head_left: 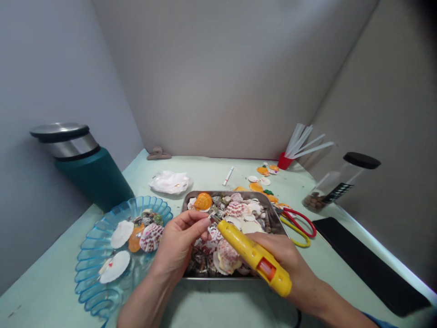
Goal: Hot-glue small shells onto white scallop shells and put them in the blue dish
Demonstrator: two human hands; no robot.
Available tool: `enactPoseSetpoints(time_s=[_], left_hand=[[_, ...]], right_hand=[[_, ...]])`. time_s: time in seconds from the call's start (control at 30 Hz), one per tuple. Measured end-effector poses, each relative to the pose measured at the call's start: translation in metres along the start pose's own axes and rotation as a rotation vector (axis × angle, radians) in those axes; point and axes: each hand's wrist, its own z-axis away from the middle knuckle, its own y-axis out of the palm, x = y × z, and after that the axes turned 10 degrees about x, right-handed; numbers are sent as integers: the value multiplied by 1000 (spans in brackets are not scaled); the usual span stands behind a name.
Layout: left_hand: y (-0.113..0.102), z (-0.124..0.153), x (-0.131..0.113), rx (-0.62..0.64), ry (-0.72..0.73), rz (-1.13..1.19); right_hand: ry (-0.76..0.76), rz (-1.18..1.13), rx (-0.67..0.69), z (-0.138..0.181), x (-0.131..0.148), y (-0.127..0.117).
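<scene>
My right hand (278,250) is wrapped round a yellow hot glue gun (251,246), its metal nozzle pointing up and left. The nozzle tip meets the fingertips of my left hand (186,234), which are pinched together. What they hold looks small and pale, too little of it showing to name. Both hands are above a metal tray (239,277) heaped with seashells, among them an orange scallop shell (203,201) and a red-and-white scallop shell (235,209). Left of my left hand, a blue scalloped plate (87,255) carries several shells, including a purple-striped one (152,237).
A teal bottle (92,173) stands at left. Behind the tray lie a white plastic bag (170,181), a small white stick (228,176) and orange shells (256,187). At right are scissors (300,223), a red cup of glue sticks (284,161), a jar (321,193) and a black phone (368,264).
</scene>
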Motion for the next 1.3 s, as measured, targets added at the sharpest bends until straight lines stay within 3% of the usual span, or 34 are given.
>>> enactPoseSetpoints(time_s=[0.2,0.5,0.8,1.3], left_hand=[[0,1,0,-13,13,-28],[1,0,0,-32,20,-52],[0,1,0,-51,51,-136],[1,1,0,-55,64,-174]], right_hand=[[39,-3,-63,1,1,0],[6,6,-3,0,2,-2],[81,-5,-10,3,-1,-1],[78,-14,-8,2,2,-1]])
